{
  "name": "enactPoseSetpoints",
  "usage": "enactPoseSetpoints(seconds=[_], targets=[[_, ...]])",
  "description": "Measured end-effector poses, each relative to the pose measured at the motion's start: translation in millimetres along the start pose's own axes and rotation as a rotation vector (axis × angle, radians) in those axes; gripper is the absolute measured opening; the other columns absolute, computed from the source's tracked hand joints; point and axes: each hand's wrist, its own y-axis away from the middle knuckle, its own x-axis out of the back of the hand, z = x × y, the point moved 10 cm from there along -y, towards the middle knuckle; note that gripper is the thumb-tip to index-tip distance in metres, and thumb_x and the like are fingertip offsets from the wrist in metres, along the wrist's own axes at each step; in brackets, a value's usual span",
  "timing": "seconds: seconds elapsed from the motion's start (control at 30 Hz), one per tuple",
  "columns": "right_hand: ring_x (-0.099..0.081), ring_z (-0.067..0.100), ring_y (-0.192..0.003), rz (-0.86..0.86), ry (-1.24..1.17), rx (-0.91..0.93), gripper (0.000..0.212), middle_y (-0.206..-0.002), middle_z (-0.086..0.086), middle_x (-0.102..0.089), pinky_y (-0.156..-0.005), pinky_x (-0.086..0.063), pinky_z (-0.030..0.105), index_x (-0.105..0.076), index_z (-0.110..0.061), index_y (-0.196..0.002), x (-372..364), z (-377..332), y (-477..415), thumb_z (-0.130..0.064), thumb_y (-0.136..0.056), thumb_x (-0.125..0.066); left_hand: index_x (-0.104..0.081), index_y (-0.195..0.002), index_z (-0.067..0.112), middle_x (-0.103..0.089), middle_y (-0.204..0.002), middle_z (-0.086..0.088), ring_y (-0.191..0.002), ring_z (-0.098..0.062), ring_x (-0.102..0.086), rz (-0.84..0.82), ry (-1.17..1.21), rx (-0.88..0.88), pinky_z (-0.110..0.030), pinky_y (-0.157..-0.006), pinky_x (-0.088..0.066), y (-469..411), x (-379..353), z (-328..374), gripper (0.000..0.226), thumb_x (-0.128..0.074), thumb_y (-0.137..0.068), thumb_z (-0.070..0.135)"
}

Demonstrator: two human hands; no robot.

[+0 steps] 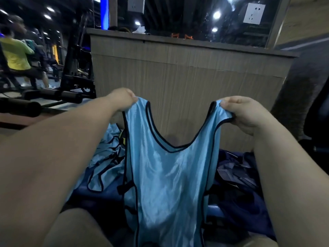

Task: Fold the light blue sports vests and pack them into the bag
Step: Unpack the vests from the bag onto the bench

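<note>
In the middle of the frame a vest (pixel 169 175) hangs spread by its straps: the left hand (pixel 122 98) pinches one, the right hand (pixel 243 113) the other. This looks like the start of folding. Next, probably, bring the straps together. More vests (pixel 105 157) lie lower left; a dark bag (pixel 238 179) sits lower right.

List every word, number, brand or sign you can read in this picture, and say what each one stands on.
No text here can be read.
The orange marks above the counter: too blurred to read.
On the light blue vest, held up by the left hand and right hand: no print shows.
On the dark blue bag: a pale mark, too small to tell.
</note>
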Motion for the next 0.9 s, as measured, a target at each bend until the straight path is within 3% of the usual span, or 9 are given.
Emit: enactPoseSetpoints(seconds=[0.07,0.23,0.33,0.4,0.53,0.63,0.77,0.9], targets=[[-0.062,0.015,-0.066,0.014,0.032,-0.013,0.022,-0.073,0.002,-0.068,-0.060,-0.054,0.024,-0.067,-0.012,-0.090,6.4,6.0,-1.6,-0.008,-0.101,-0.049,-0.059,-0.123,0.000,-0.059,-0.127,-0.020,-0.118,-0.034,-0.054,0.036,-0.068,0.050,-0.033,-0.091,-0.042,-2.0,6.8,-9.6,0.031,-0.044,-0.101,0.017],[-0.051,0.014,-0.068,0.111,0.538,-0.050,0.018,-0.078,0.001,-0.059,-0.060,-0.041,0.027,-0.064,-0.017,-0.090,18.8,14.5,-2.3,-0.017,-0.101,-0.049,-0.058,-0.123,-0.008,-0.054,-0.132,-0.022,-0.120,-0.035,-0.053,0.075,-0.178,0.130,-0.039,-0.096,-0.045,-5.6,16.9,-37.8,0.035,-0.036,-0.098,-0.002],[-0.050,0.014,-0.068,0.036,0.619,-0.031,0.016,-0.078,0.001,-0.058,-0.060,-0.039,0.028,-0.065,-0.019,-0.090,-2.1,13.4,-0.5,-0.020,-0.099,-0.051,-0.061,-0.121,-0.007,-0.057,-0.128,-0.025,-0.118,-0.038,-0.055,0.080,-0.012,0.140,-0.039,-0.093,-0.045,-6.6,11.5,-35.5,0.032,-0.040,-0.097,0.002],[-0.054,0.013,-0.071,-0.024,0.614,0.011,0.016,-0.079,-0.001,-0.062,-0.064,-0.042,0.028,-0.068,-0.020,-0.088,-22.1,9.2,0.6,-0.020,-0.097,-0.055,-0.062,-0.119,-0.003,-0.060,-0.124,-0.023,-0.113,-0.036,-0.057,0.063,0.157,0.079,-0.037,-0.089,-0.045,0.1,0.5,-13.2,0.030,-0.046,-0.097,0.008],[-0.063,0.007,-0.077,-0.094,0.501,0.137,0.011,-0.083,-0.008,-0.070,-0.075,-0.050,0.026,-0.072,-0.027,-0.085,-57.8,-10.5,2.1,-0.024,-0.093,-0.065,-0.066,-0.111,0.010,-0.063,-0.114,-0.009,-0.106,-0.027,-0.058,-0.132,0.350,-0.107,-0.042,-0.091,-0.046,31.7,-34.7,55.7,0.028,-0.057,-0.092,0.028],[-0.060,0.004,-0.075,-0.148,0.440,0.257,0.007,-0.082,-0.004,-0.070,-0.076,-0.049,0.025,-0.071,-0.028,-0.085,-81.7,-31.4,5.1,-0.023,-0.091,-0.069,-0.065,-0.108,0.028,-0.064,-0.104,0.011,-0.098,-0.009,-0.059,-0.324,0.325,-0.292,-0.026,-0.079,-0.045,61.6,-56.8,100.5,0.039,-0.068,-0.080,0.055],[-0.054,0.012,-0.071,-0.122,0.393,0.343,0.010,-0.080,0.017,-0.067,-0.071,-0.046,0.026,-0.068,-0.026,-0.083,-91.3,-46.3,7.3,-0.019,-0.089,-0.071,-0.066,-0.097,0.027,-0.065,-0.087,0.015,-0.081,0.002,-0.059,-0.366,0.280,-0.398,-0.017,-0.068,-0.039,66.6,-69.2,119.3,0.032,-0.079,-0.074,0.045],[-0.046,0.002,-0.056,-0.017,0.339,0.364,0.013,-0.068,-0.002,-0.056,-0.055,-0.039,0.015,-0.065,-0.027,-0.082,-78.1,-42.6,6.4,-0.022,-0.084,-0.076,-0.068,-0.089,0.012,-0.063,-0.075,0.004,-0.071,-0.007,-0.058,-0.434,0.322,-0.419,-0.025,-0.068,-0.043,64.6,-73.4,118.2,0.029,-0.080,-0.077,0.035]])
